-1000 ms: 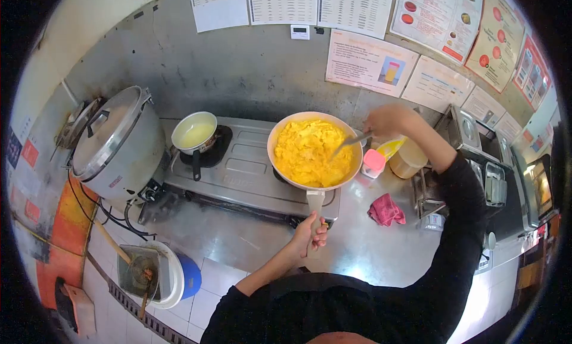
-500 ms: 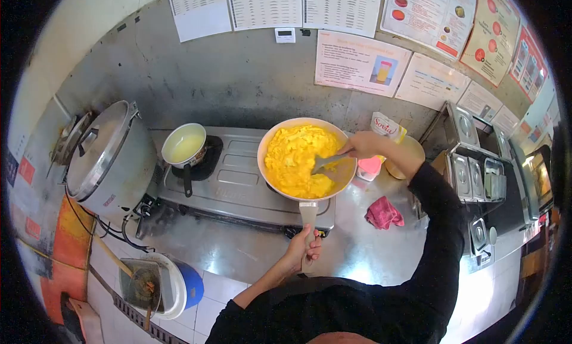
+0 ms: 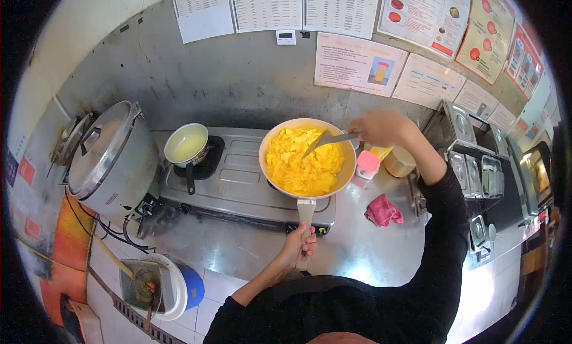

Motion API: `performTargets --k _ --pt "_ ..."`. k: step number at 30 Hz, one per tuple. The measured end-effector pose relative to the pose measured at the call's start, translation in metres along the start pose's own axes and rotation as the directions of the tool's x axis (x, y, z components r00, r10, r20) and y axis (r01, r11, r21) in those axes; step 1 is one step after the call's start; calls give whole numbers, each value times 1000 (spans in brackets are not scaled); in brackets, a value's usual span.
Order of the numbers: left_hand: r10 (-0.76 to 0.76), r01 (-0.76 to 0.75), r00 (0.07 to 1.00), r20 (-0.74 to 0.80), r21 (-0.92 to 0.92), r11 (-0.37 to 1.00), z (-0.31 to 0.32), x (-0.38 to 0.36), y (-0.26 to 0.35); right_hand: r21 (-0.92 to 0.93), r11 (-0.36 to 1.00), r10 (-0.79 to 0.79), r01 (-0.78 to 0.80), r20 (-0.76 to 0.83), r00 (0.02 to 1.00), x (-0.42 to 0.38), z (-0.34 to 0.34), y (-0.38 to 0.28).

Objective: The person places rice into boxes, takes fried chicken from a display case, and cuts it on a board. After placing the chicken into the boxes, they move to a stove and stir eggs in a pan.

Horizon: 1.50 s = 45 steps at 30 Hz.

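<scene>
Yellow scrambled eggs (image 3: 307,165) fill most of a light-coloured frying pan (image 3: 349,176) on the right side of the gas stove (image 3: 235,192). My left hand (image 3: 300,244) is wrapped round the pan's pale handle (image 3: 306,211), near its end. Above the pan's right rim, my right hand (image 3: 387,129) is closed on the handle of a grey spatula (image 3: 330,140). The spatula's blade points left and down over the upper part of the eggs, its tip at their surface.
Left on the stove stands a small saucepan (image 3: 186,144) with pale yellow liquid. A big lidded pot (image 3: 110,159) is farther left. Right of the pan are a pink-lidded container (image 3: 367,164), a tan-lidded jar (image 3: 399,162) and a pink cloth (image 3: 384,210). A bucket (image 3: 192,287) stands below.
My right hand and the spatula have risen, and the blade has moved up and left from the pan's right side. The eggs have spread toward the right. My left hand stays on the handle.
</scene>
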<state>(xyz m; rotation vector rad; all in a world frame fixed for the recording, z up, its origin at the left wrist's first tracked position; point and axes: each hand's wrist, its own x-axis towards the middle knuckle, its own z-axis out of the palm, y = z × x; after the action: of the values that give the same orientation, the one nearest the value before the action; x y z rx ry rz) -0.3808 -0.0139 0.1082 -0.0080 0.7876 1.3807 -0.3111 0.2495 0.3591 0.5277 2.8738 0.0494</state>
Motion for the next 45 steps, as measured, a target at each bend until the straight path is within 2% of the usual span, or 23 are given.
performTargets --k 1,4,5,9,12,15,18,21,24,27,30,33,36,39,42,44,45 --pt "-1 1 1000 -26 23 1000 3 -2 2 28 999 23 -23 -30 999 -4 9 4" --pt "1 -1 1000 18 17 1000 -10 6 10 129 986 115 -102 -95 989 3 60 6" --pt "-16 18 998 62 -35 999 -17 11 15 169 976 158 -139 -108 981 5 75 0" --pt "2 -2 1000 14 -35 999 -15 14 30 277 941 238 -193 -137 962 34 141 -15" --pt "5 -2 998 61 -47 999 -24 15 44 266 949 251 -170 -311 917 47 174 -28" --pt "20 -17 995 94 -29 999 -31 15 48 310 936 284 -166 -386 878 38 171 -47" --pt "2 5 996 94 -70 998 -36 4 41 279 955 239 -102 -521 820 25 182 -55" --pt "-23 28 997 75 -73 997 -32 -12 31 274 931 338 -242 -390 856 9 181 -80" --pt "-31 40 989 144 -62 997 -39 -17 22 309 885 446 -348 -351 823 -1 188 -109" --pt "-55 64 987 148 -54 997 -37 -18 25 331 871 475 -362 -381 793 1 193 -133" --pt "-61 69 984 166 -46 997 -38 -11 30 427 813 552 -397 -346 759 10 197 -135" --pt "-73 86 976 205 -58 995 -41 -4 34 492 831 518 -260 -514 684 -6 208 -128" --pt "-85 101 969 233 -55 993 -45 2 38 461 842 519 -282 -547 657 -61 193 -140" --pt "-89 103 971 224 -55 993 -42 9 39 563 807 532 -182 -558 636 -119 219 -137" --pt "-77 88 968 240 -36 995 -39 6 40 603 781 569 -164 -579 584 -198 246 -139" --pt "-73 81 971 230 -24 996 -46 8 41 691 682 683 -239 -486 545 -261 261 -147" --pt "-31 20 980 195 58 998 -46 6 40 723 633 728 -278 -433 531 -296 271 -150"
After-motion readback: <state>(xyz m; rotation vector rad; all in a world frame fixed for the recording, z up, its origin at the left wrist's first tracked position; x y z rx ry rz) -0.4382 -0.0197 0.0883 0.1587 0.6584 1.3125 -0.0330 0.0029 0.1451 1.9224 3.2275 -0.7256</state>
